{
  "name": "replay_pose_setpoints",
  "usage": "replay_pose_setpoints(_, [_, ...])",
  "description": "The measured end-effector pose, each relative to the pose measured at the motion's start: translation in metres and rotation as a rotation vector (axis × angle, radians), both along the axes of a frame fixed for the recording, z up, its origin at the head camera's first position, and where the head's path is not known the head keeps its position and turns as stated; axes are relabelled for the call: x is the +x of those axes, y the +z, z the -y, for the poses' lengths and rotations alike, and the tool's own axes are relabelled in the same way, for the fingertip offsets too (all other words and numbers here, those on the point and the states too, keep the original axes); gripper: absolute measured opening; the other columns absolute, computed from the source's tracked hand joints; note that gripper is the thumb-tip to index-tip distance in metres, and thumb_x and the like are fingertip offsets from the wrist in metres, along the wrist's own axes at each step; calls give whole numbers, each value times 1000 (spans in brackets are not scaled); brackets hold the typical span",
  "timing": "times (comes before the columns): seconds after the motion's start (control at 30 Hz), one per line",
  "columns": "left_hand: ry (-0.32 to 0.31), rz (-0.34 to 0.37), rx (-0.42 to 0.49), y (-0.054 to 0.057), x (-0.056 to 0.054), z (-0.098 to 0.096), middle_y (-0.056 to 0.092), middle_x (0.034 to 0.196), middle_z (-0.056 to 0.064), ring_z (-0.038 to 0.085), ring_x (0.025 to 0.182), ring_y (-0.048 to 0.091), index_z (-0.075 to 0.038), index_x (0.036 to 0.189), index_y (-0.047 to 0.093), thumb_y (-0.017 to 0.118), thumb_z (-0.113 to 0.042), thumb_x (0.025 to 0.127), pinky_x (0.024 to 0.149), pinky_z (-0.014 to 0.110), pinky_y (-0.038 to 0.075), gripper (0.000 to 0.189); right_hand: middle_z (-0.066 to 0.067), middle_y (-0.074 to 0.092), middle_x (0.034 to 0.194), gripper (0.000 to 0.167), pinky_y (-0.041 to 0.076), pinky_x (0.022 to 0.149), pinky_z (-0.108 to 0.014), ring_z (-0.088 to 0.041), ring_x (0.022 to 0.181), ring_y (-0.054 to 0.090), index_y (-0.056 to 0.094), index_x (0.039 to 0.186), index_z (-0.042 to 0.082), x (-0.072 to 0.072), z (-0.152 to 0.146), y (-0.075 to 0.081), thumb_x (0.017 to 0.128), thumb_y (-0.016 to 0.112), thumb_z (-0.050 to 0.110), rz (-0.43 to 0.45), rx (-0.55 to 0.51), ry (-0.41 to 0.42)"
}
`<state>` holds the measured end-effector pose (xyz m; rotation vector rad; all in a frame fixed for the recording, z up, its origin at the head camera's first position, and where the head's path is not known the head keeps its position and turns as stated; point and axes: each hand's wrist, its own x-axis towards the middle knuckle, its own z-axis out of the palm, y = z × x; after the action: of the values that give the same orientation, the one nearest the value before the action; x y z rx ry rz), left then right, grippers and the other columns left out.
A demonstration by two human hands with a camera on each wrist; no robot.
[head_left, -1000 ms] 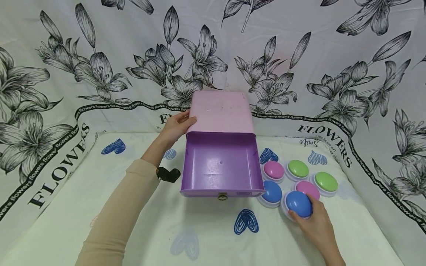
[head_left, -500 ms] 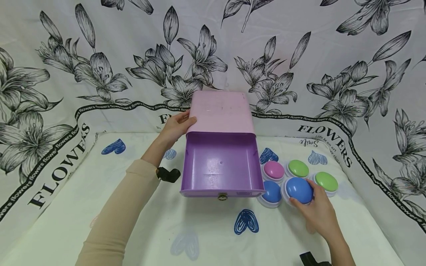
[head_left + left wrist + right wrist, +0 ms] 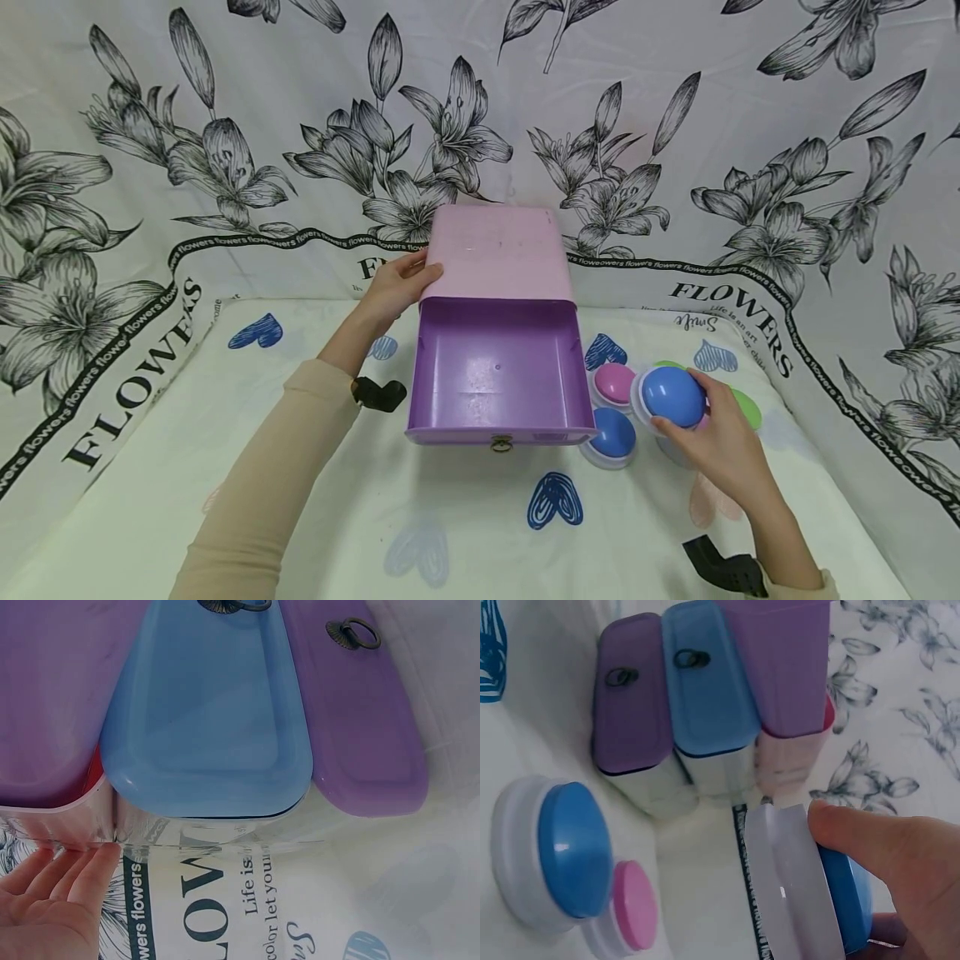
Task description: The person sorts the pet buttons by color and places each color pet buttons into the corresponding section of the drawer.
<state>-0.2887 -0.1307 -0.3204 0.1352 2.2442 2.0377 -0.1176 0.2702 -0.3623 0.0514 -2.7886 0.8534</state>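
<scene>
My right hand [image 3: 723, 450] grips a white-based push button with a blue dome [image 3: 673, 397], raised above the other buttons. In the right wrist view its white base [image 3: 791, 877] is tilted on edge between thumb and fingers. My left hand [image 3: 393, 293] rests with straight fingers against the side of the pink drawer cabinet's top [image 3: 498, 250]. The cabinet's top purple drawer [image 3: 495, 358] is pulled out, nothing inside it. Below it, in the left wrist view, sit a closed blue drawer [image 3: 210, 705] and a closed purple drawer [image 3: 360, 712].
Right of the drawer stand another blue button [image 3: 613, 432], a pink button [image 3: 613, 383] and a partly hidden green button [image 3: 746, 408]. More buttons are mostly covered by my right hand. A white heart-printed cloth [image 3: 337, 517] lies underneath; flowered fabric [image 3: 630, 50] hangs behind.
My right hand has lifted the blue button off the cloth and moved it up and away from me, over the other buttons. The left hand and the drawer cabinet stay still.
</scene>
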Motion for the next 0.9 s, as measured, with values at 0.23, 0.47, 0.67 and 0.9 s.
replay_pose_setpoints(0.23, [-1,2,-4,0,1,0,42,142,9,20,121,49,-12,143,33,62,-32,88,99,33,43,66,-30,40,128,86,45,78,-63,-49,107,47,29,138,-5,-9,10,21,75,76,30,-36,36,41])
replay_pose_setpoints(0.47, [2,1,-9,-1,0,0,42,142,9,20,121,50,-11,144,33,63,-32,88,98,33,44,67,-26,43,127,85,50,76,-59,-42,103,50,31,139,-1,-15,19,39,75,77,31,-59,70,114])
replay_pose_setpoints(0.67, [7,6,-17,0,0,0,42,142,9,21,120,51,-12,144,33,63,-33,88,98,33,45,67,-23,44,125,82,50,76,-59,-41,104,50,33,138,1,-22,29,55,74,77,27,-78,87,190])
replay_pose_setpoints(0.9, [4,8,-16,1,0,0,42,142,9,21,120,51,-12,144,32,62,-32,88,97,32,45,67,-21,45,125,81,51,77,-56,-38,106,50,35,136,-1,-29,40,72,72,79,23,-102,103,289])
